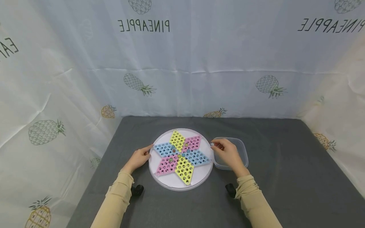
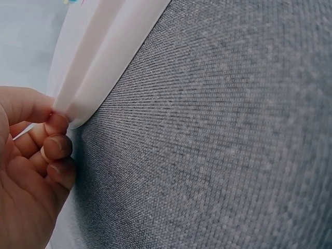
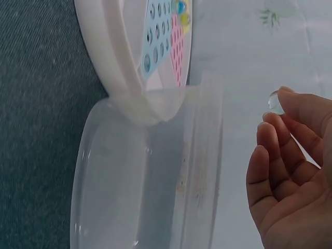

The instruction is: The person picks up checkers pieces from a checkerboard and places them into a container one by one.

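A round white board (image 1: 199, 179) with a star of blue, pink and yellow hole fields lies on the grey table; a few marbles (image 1: 186, 145) sit near its centre. My left hand (image 1: 139, 157) grips the board's left rim (image 2: 88, 98) with curled fingers (image 2: 56, 148). My right hand (image 1: 228, 152) hovers over a clear plastic container (image 1: 242, 148) just right of the board and pinches a clear marble (image 3: 275, 102) at its fingertips (image 3: 293, 106). In the right wrist view the container (image 3: 129, 181) looks empty beside the board's rim (image 3: 111, 57).
Grey cloth covers the table (image 1: 285, 177). A pale curtain printed with pineapples (image 1: 182, 63) closes off the back and both sides. Two small black objects (image 1: 137, 189) lie near my sleeves at the front.
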Action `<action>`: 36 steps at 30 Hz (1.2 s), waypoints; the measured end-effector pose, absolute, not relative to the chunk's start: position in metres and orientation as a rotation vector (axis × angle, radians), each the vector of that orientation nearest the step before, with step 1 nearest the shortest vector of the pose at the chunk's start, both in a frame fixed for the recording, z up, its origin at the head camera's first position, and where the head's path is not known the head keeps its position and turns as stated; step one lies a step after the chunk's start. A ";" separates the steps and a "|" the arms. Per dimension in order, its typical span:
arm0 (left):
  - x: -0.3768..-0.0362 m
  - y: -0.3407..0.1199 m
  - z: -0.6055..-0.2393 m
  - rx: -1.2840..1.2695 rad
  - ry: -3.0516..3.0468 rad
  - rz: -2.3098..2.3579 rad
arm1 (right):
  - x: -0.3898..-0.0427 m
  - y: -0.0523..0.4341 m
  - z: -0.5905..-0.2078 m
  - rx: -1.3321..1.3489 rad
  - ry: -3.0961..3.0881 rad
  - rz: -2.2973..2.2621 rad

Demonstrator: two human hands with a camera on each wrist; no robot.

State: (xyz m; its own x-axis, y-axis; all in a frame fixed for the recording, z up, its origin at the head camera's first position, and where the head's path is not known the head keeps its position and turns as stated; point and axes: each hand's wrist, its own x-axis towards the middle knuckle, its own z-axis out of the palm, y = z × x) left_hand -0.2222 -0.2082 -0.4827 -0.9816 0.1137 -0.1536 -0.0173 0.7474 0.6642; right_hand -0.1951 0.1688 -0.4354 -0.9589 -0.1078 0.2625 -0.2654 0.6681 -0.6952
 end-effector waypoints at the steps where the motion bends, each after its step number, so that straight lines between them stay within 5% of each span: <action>1: -0.222 -0.209 -0.482 0.075 2.760 1.055 | -0.196 0.171 -0.436 0.289 -2.685 1.174; 36: -0.222 -0.211 -0.484 0.107 2.766 1.087 | -0.226 0.188 -0.468 0.007 -2.984 1.077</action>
